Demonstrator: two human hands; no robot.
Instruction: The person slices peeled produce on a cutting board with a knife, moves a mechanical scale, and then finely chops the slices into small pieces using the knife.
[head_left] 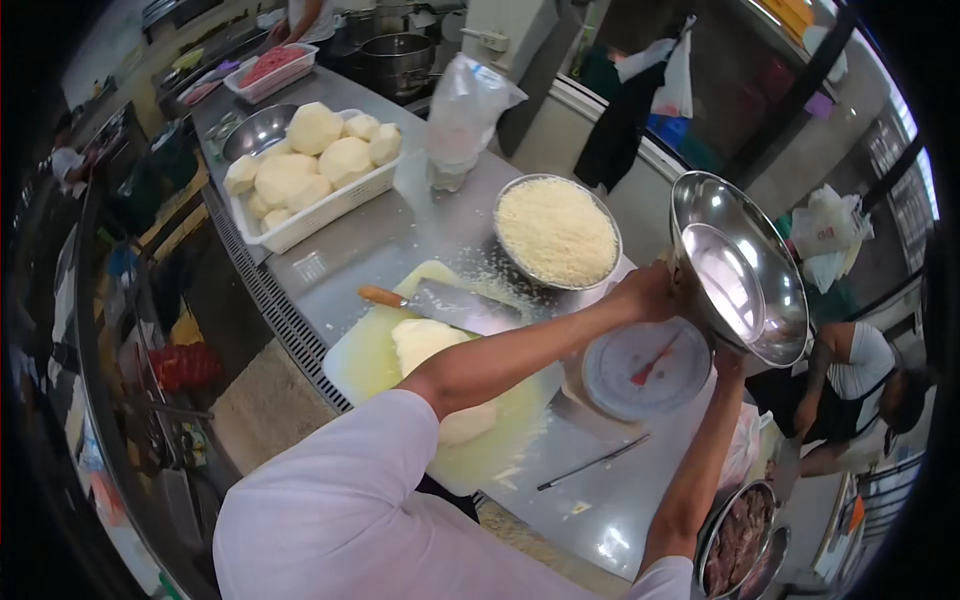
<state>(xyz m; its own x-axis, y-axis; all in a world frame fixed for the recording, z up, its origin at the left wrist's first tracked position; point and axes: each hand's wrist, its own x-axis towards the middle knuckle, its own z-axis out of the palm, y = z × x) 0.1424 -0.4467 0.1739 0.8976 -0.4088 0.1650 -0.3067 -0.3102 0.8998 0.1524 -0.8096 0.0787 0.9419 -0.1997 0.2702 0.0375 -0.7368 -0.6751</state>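
An empty-looking steel bowl (735, 265) is tilted above the round-faced scale (648, 370), its shiny inside showing. My left hand (650, 290) grips its near left edge, fingers partly hidden behind the bowl. Lower down, my right hand (732, 355) holds the bottom edge, mostly covered by the rim. Left of the bowl stands another bowl (503, 208) full of pale shredded food (557, 232). A wide cleaver (465, 308) with a wooden handle lies on the yellowish cutting board (350, 365), beside pale peeled pieces (425, 342) partly hidden by my left arm.
A white basket (325, 212) of peeled roots (290, 182) and a plastic bag (462, 120) stand farther back on the steel table (370, 265). A pen (593, 462) lies near the front. Meat fills a bowl (738, 540) at lower right; a person (860, 375) is beyond.
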